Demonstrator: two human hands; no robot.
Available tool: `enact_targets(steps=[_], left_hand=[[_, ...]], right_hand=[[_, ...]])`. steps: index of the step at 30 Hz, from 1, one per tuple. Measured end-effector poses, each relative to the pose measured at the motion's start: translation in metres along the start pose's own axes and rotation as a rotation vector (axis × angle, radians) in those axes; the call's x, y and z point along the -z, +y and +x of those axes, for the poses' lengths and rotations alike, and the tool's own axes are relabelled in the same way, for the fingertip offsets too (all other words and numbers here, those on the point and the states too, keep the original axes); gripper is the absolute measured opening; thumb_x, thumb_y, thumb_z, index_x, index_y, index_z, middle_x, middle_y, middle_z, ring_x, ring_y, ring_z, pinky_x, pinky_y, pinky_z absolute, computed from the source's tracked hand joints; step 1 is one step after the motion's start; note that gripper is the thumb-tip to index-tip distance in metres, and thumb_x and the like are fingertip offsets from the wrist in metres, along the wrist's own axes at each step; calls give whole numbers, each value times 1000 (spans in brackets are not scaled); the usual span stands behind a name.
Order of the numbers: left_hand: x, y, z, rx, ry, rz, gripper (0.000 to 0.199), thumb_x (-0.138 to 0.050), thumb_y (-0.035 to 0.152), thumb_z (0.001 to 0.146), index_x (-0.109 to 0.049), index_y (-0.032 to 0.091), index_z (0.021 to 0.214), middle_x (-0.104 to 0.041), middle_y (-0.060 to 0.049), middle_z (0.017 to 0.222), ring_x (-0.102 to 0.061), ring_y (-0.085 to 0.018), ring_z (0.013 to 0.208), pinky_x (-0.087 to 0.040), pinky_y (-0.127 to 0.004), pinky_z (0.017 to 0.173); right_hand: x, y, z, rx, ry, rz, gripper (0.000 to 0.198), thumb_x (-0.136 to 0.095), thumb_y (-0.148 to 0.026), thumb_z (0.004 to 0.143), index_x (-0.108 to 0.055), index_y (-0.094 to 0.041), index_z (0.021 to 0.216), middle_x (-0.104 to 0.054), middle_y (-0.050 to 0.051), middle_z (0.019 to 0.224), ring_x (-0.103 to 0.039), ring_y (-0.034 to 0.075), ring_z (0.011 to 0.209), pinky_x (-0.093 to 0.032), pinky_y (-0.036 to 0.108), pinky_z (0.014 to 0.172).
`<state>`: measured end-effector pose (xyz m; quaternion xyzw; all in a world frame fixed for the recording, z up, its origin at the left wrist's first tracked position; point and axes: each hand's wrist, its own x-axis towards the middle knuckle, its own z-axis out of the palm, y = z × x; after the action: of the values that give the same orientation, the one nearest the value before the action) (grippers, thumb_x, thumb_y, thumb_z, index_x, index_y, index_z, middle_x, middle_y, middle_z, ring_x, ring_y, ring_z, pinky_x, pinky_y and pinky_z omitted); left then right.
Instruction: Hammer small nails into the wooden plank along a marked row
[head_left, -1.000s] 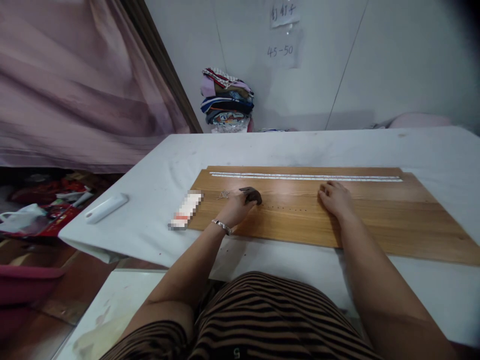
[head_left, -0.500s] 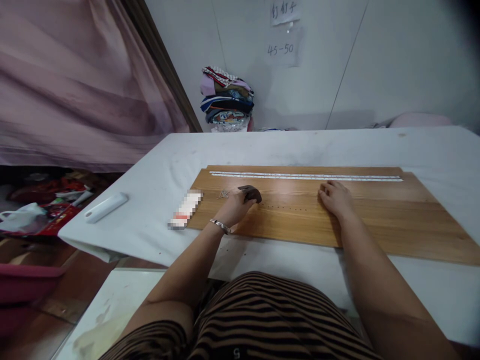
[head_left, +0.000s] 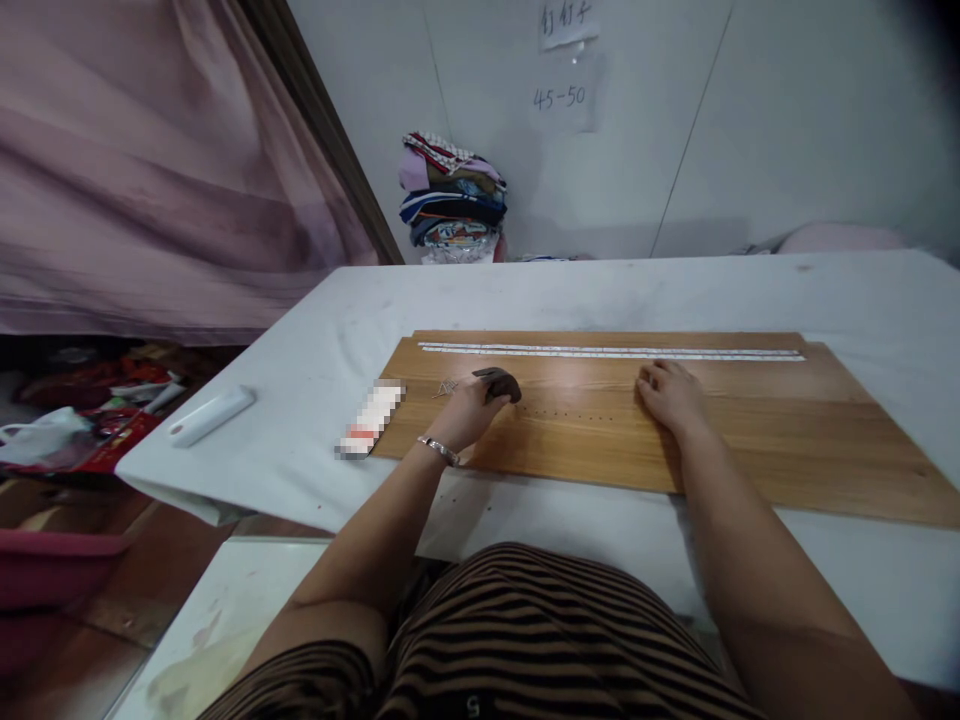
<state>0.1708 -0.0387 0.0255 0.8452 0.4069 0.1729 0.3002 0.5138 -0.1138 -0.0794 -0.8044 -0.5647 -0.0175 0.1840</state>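
My left hand (head_left: 472, 408), with a bracelet at the wrist, is closed around a dark, curved, flattish lump (head_left: 499, 383); its exact kind is unclear. It is held low over the wooden board (head_left: 787, 430). Close beside it lies a small heap of thin metal nails (head_left: 445, 388). A line of small dark dots (head_left: 568, 414) runs across the board to the right of the lump; whether they are holes or nail heads is too small to tell. My right hand (head_left: 670, 395) rests on the board past the line's end, fingers curled in. Its palm side is hidden.
Two white measuring strips (head_left: 611, 352) lie along the board's far edge. A pixelated phone-like item (head_left: 371, 420) touches the board's left side. Farther left on the white table (head_left: 300, 340) is a white oblong object (head_left: 212, 415). Folded cloths (head_left: 454, 200) are stacked by the wall.
Almost nothing differs. Both hands and the dark lump keep their places on the board; the view has shifted very slightly.
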Motion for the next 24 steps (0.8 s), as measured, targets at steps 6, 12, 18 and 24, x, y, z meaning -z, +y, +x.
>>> enact_targets(steps=[6, 12, 18, 24], left_hand=[[-4, -3, 1, -83, 13, -10, 20, -54, 19, 86, -73, 20, 90, -71, -5, 101, -63, -21, 99, -50, -35, 95], [-5, -3, 1, -83, 2, -7, 20, -53, 18, 86, -73, 21, 87, -71, -5, 100, -63, -21, 100, -49, -36, 97], [0, -1, -1, -7, 2, -29, 21, -53, 20, 87, -73, 21, 94, -73, -6, 100, -63, -20, 88, -54, -33, 83], [-2, -2, 0, -34, -1, -13, 20, -53, 19, 86, -72, 19, 93, -72, -6, 102, -64, -20, 93, -53, -33, 87]], right_hand=[[2, -2, 0, 2, 0, -3, 33, -46, -32, 92, -73, -20, 108, -66, 14, 122, -56, 32, 117, -43, 44, 97], [2, -2, -1, -1, 10, 20, 34, -47, -31, 91, -73, -20, 110, -66, 15, 121, -56, 33, 116, -43, 47, 96], [0, -1, -1, 3, 18, 11, 34, -46, -31, 91, -73, -21, 109, -67, 13, 121, -56, 31, 116, -43, 45, 96], [2, -1, 0, 9, 8, 1, 33, -46, -31, 91, -73, -21, 108, -66, 14, 121, -55, 31, 116, -43, 45, 95]])
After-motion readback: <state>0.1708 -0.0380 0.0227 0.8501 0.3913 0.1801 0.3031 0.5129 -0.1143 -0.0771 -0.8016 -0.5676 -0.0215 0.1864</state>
